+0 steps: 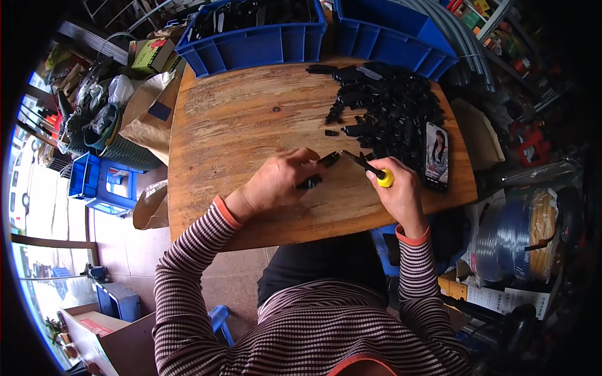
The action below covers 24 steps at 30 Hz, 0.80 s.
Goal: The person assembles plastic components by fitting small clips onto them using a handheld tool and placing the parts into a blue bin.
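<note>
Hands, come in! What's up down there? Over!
Left hand: holding black part. Right hand: gripping yellow-ended tool. Black pile close, just beyond right hand.

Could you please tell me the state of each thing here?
Left hand: closed around black piece
Black piece: held
Right hand: gripping tool
Yellow-ended tool: held
Phone: screen lit
Black parts: heaped loosely
Left blue bin: open-topped, holding black items
Right blue bin: open-topped
</note>
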Each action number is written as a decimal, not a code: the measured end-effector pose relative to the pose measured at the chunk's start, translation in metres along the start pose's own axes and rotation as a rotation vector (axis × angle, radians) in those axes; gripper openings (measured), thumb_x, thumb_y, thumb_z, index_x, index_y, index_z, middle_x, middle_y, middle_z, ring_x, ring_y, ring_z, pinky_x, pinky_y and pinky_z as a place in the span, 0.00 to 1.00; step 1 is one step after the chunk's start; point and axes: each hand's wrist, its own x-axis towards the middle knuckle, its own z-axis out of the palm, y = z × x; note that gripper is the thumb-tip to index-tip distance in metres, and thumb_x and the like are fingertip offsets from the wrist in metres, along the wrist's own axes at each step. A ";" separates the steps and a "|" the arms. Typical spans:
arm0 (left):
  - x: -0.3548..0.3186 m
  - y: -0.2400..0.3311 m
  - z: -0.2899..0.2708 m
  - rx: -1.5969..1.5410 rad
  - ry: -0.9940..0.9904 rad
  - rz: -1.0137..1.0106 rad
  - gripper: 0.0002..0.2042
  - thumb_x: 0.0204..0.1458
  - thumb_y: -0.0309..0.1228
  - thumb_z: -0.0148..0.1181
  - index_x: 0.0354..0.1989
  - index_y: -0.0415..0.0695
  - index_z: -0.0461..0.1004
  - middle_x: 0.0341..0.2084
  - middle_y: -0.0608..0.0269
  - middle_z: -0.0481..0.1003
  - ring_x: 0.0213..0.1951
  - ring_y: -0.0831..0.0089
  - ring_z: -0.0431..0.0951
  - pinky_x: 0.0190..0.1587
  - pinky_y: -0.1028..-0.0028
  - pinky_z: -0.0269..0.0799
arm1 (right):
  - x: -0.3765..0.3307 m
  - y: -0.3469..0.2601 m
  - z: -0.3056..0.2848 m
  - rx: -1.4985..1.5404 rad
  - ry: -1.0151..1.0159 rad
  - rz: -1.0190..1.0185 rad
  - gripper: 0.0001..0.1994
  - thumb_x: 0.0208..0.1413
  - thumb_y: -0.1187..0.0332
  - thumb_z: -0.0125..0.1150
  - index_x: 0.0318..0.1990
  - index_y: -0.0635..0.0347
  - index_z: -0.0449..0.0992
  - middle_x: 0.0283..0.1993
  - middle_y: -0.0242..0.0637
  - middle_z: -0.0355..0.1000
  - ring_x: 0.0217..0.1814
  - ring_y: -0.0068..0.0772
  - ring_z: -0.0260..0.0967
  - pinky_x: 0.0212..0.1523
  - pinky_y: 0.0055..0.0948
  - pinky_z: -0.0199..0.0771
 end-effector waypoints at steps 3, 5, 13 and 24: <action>-0.005 0.014 0.010 -0.077 -0.072 -0.087 0.23 0.39 0.25 0.63 0.49 0.40 0.72 0.44 0.51 0.72 0.40 0.54 0.76 0.42 0.63 0.75 | 0.015 -0.008 0.008 0.011 -0.045 -0.053 0.10 0.46 0.79 0.66 0.36 0.62 0.73 0.33 0.42 0.74 0.34 0.45 0.75 0.32 0.31 0.73; -0.005 0.020 0.019 -0.116 -0.104 -0.132 0.25 0.39 0.25 0.63 0.51 0.39 0.71 0.44 0.51 0.71 0.42 0.54 0.76 0.44 0.64 0.75 | 0.025 -0.006 0.019 0.015 -0.058 -0.061 0.10 0.46 0.80 0.66 0.35 0.62 0.73 0.33 0.43 0.74 0.33 0.46 0.74 0.32 0.31 0.73; -0.004 0.027 0.047 0.056 -0.065 -0.081 0.25 0.40 0.25 0.60 0.51 0.31 0.68 0.39 0.50 0.70 0.42 0.57 0.73 0.43 0.65 0.74 | 0.029 -0.001 0.035 -0.078 -0.079 -0.089 0.11 0.41 0.82 0.63 0.34 0.62 0.73 0.31 0.43 0.73 0.33 0.48 0.73 0.31 0.35 0.72; -0.003 0.032 0.060 0.158 0.016 -0.049 0.14 0.45 0.27 0.53 0.41 0.34 0.69 0.33 0.54 0.69 0.37 0.63 0.73 0.39 0.70 0.76 | 0.031 -0.003 0.035 -0.229 -0.126 -0.143 0.12 0.39 0.83 0.62 0.34 0.63 0.73 0.30 0.45 0.72 0.34 0.50 0.72 0.33 0.35 0.72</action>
